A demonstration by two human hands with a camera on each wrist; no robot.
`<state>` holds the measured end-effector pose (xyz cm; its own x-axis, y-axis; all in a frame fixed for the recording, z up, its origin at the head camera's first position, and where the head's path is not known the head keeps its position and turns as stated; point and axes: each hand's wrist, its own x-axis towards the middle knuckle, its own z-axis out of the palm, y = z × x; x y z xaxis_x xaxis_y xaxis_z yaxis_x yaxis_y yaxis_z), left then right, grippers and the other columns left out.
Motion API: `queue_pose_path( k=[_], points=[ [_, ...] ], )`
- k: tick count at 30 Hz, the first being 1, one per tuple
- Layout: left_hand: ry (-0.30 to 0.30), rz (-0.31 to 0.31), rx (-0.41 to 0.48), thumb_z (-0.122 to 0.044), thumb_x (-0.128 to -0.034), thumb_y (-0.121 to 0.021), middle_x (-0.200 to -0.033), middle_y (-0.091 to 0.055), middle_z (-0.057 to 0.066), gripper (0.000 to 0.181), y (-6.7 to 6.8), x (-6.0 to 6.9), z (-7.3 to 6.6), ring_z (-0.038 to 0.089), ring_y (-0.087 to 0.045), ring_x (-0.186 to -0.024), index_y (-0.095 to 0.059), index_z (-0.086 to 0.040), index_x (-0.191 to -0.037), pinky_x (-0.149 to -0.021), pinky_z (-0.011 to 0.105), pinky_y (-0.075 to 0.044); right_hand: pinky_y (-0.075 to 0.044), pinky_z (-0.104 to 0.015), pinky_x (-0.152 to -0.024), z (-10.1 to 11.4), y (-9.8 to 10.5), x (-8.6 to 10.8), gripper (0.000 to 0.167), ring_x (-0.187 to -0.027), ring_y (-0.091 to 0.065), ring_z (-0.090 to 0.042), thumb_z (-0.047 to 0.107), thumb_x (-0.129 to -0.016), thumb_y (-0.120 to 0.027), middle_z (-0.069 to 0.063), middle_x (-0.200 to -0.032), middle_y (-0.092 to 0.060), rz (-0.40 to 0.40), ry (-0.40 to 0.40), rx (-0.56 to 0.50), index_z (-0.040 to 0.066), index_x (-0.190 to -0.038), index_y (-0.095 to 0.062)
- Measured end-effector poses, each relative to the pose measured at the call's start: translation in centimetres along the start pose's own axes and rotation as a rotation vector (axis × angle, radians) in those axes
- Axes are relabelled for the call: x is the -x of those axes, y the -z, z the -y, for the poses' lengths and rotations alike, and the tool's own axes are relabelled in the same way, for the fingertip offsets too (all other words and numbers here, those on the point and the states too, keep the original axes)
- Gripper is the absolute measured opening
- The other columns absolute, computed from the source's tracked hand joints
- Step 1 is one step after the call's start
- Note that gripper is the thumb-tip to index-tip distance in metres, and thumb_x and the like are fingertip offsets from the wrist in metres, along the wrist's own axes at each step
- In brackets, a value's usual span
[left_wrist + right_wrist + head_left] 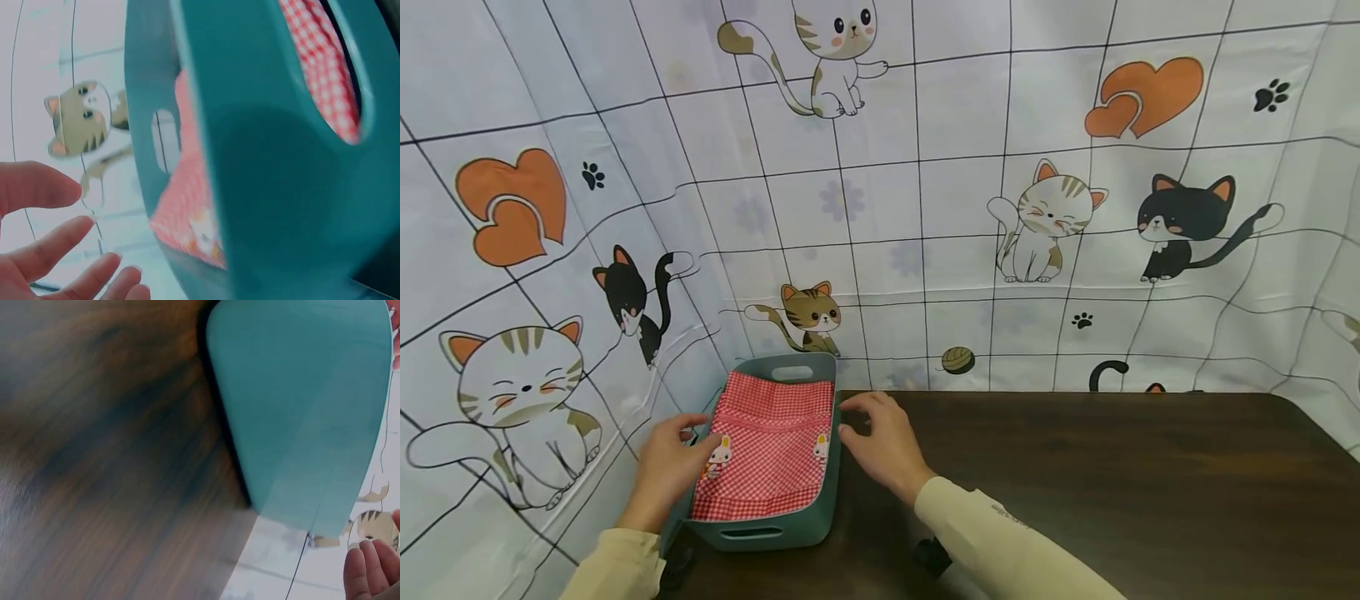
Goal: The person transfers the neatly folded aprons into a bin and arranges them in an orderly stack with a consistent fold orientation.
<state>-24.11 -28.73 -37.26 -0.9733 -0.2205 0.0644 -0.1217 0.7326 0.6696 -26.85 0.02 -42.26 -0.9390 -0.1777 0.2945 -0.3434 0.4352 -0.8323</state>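
Observation:
A teal plastic basket [760, 535] with slot handles stands at the left of the table. Inside it lies a red-and-white checked cloth [775, 425] with small white rabbit figures, its surface nearly filling the basket. By the left rim is my left hand [672, 467], thumb and fingers spread apart. The left wrist view shows those fingers [56, 250] holding nothing, with a gap to the basket wall. My right hand [883, 442] hovers beside the right rim, fingers loosely bent. In the right wrist view its fingers [369, 569] appear apart from the basket's smooth side.
The dark wooden table [1097, 483] stretches to the right of the basket. A white curtain [955, 200] with a grid and cartoon cats hangs behind and to the left, close to the basket. A small black object [931, 557] sits under the right forearm.

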Motion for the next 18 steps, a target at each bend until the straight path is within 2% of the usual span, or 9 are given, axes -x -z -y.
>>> queue_pose_path(
  k=[6, 10, 14, 18],
  points=[
    [-0.136, 0.076, -0.071, -0.02, -0.1026, -0.065, -0.15, -0.049, 0.039, 0.051, -1.8, -0.6, -2.9, 0.057, -0.046, -0.141, -0.06, 0.008, -0.144, -0.113, 0.071, -0.041, -0.056, -0.056, -0.103, -0.9, 2.2, 0.3, 0.028, -0.122, -0.066, -0.032, 0.018, -0.1, -0.073, -0.009, -0.139, -0.067, -0.045, -0.032, 0.047, 0.015, -0.128, -0.075],
    [-0.179, 0.127, -0.122, -0.022, -0.1025, -0.065, -0.15, -0.051, 0.038, 0.053, -2.9, -1.3, -4.2, 0.056, -0.046, -0.142, -0.059, 0.01, -0.144, -0.114, 0.07, -0.041, -0.056, -0.055, -0.104, -1.7, 3.6, 0.6, 0.028, -0.123, -0.066, -0.031, 0.018, -0.1, -0.073, -0.007, -0.141, -0.066, -0.07, -0.067, 0.066, 0.016, -0.128, -0.075],
    [-0.183, 0.177, -0.214, -0.026, -0.1033, -0.064, -0.154, -0.048, 0.04, 0.057, -3.4, -2.0, -5.2, 0.059, -0.044, -0.143, -0.057, 0.011, -0.146, -0.114, 0.072, -0.041, -0.055, -0.057, -0.105, -2.4, 5.0, 0.9, 0.028, -0.127, -0.065, -0.033, 0.02, -0.101, -0.073, -0.008, -0.145, -0.065, -0.085, -0.096, 0.1, 0.018, -0.129, -0.075],
    [-0.137, 0.239, -0.349, -0.032, -0.1025, -0.064, -0.16, -0.036, 0.044, 0.067, -3.7, -2.9, -5.7, 0.066, -0.036, -0.146, -0.05, 0.011, -0.152, -0.115, 0.079, -0.035, -0.052, -0.059, -0.109, -2.8, 6.5, 1.1, 0.028, -0.135, -0.062, -0.035, 0.022, -0.101, -0.073, -0.009, -0.147, -0.064, -0.111, -0.117, 0.131, 0.018, -0.129, -0.075]
  ],
)
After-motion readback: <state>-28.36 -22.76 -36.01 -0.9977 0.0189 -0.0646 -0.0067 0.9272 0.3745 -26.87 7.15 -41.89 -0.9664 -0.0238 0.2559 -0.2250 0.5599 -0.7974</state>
